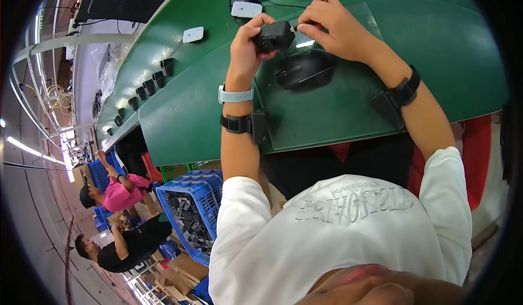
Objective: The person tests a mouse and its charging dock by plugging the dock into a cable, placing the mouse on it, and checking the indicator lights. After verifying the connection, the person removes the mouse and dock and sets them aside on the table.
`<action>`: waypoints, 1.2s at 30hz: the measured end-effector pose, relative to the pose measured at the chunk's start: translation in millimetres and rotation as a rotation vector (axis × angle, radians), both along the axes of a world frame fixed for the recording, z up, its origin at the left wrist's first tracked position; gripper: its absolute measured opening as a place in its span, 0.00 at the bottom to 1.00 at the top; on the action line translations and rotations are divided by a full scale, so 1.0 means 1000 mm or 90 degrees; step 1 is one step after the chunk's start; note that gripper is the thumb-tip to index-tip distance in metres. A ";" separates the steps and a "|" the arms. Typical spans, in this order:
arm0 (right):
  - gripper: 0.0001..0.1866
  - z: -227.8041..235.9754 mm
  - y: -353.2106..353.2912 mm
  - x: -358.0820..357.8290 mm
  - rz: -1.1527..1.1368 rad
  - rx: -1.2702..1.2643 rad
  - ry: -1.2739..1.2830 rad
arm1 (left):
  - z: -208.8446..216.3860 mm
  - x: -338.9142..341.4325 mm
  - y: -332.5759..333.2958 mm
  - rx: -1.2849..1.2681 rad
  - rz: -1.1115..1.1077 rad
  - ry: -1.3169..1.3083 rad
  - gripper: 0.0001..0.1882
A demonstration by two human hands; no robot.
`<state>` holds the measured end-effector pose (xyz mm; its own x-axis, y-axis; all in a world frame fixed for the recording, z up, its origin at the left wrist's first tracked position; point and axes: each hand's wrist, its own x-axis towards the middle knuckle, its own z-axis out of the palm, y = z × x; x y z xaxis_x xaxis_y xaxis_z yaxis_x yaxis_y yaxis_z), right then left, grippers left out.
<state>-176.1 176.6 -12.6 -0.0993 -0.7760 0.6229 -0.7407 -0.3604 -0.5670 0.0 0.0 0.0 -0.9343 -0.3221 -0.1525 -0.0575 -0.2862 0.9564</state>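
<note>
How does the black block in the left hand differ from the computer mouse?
The black block is boxy with flat sides; the mouse is rounded. The block is gripped in the left hand; the mouse lies untouched on the work surface. Both are black.

glossy green worktable [190,136] | lit tube lamp [24,147] at left | pale metal framing [81,40] | red chair [151,168]

From my station I see a white short-sleeved T-shirt [376,245] with outlined lettering [351,204] across the front; a pale-banded watch [238,96] circles the left wrist [238,81]; elbowward, a black buckled strap [235,123] carries a black box [260,127]; another black strap [408,90] and box [387,109] dress the right wrist [396,72]; the left hand [248,42] and right hand [338,30] are bare.
</note>
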 end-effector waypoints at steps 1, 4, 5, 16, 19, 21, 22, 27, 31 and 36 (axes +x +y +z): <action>0.04 0.003 0.002 0.000 -0.006 0.004 0.003 | 0.004 -0.001 0.007 -0.018 0.017 -0.005 0.18; 0.04 0.000 0.001 0.001 -0.013 0.011 0.007 | -0.001 -0.001 0.009 -0.076 0.047 -0.008 0.18; 0.04 -0.001 0.000 0.001 -0.011 0.016 0.006 | -0.004 -0.002 0.008 -0.115 0.065 -0.008 0.17; 0.06 -0.003 -0.005 0.006 -0.041 -0.005 0.019 | -0.014 -0.005 0.018 -0.107 0.136 0.018 0.17; 0.38 0.004 -0.010 0.004 -0.133 -0.060 0.169 | -0.014 -0.004 0.014 -0.043 0.188 0.044 0.19; 0.28 0.021 0.005 0.014 -0.262 -0.148 0.048 | -0.020 -0.003 0.005 0.138 0.158 0.225 0.19; 0.23 0.012 0.002 0.005 -0.149 -0.100 -0.061 | -0.022 -0.003 -0.004 0.239 0.049 0.322 0.19; 0.37 0.003 0.008 0.017 0.194 0.168 -0.003 | -0.021 0.000 0.003 0.312 0.128 0.372 0.22; 0.38 0.006 0.004 0.010 0.196 0.302 0.048 | -0.010 0.004 0.006 0.362 0.172 0.375 0.23; 0.39 0.000 0.007 -0.018 0.267 0.219 -0.519 | -0.012 -0.001 0.003 0.361 0.161 0.401 0.23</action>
